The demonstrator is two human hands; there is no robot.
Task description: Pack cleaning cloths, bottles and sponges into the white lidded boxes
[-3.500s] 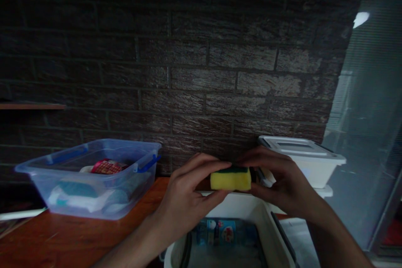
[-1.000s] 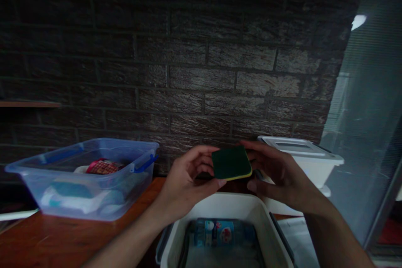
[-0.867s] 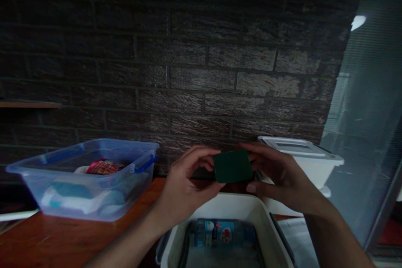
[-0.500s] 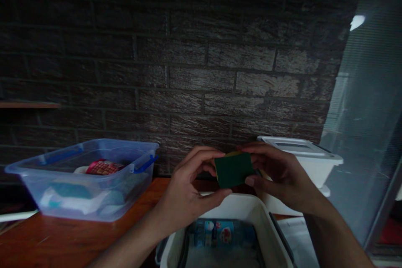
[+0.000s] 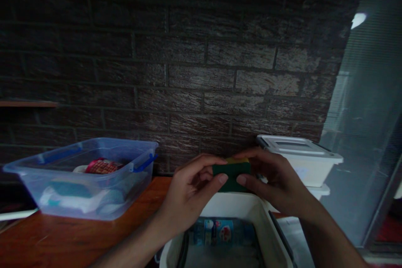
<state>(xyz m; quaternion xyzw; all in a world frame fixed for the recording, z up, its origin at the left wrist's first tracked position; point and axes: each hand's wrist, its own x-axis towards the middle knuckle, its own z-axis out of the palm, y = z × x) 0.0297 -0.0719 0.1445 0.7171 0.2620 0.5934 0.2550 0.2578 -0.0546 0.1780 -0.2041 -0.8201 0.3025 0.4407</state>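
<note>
A green and yellow sponge (image 5: 231, 179) is held up between my two hands, its green side facing me and a strip of yellow showing on top. My left hand (image 5: 196, 186) pinches its left end, thumb on the green face. At the right end my right hand (image 5: 271, 176) grips it the same way, thumb in front and fingers behind. Just below the sponge stands an open white bin (image 5: 241, 201). Inside the bin lies a plastic bottle (image 5: 218, 232) with a blue label.
To the left, a clear blue-tinted tub (image 5: 78, 201) with a red package (image 5: 103, 166) and other items sits on the wooden table (image 5: 40, 240). Lidded white boxes (image 5: 309, 167) are stacked at right. A dark brick wall (image 5: 188, 75) rises behind.
My left thumb has come up onto the green face of the sponge. The sponge has dropped slightly and tilted, showing more yellow on top.
</note>
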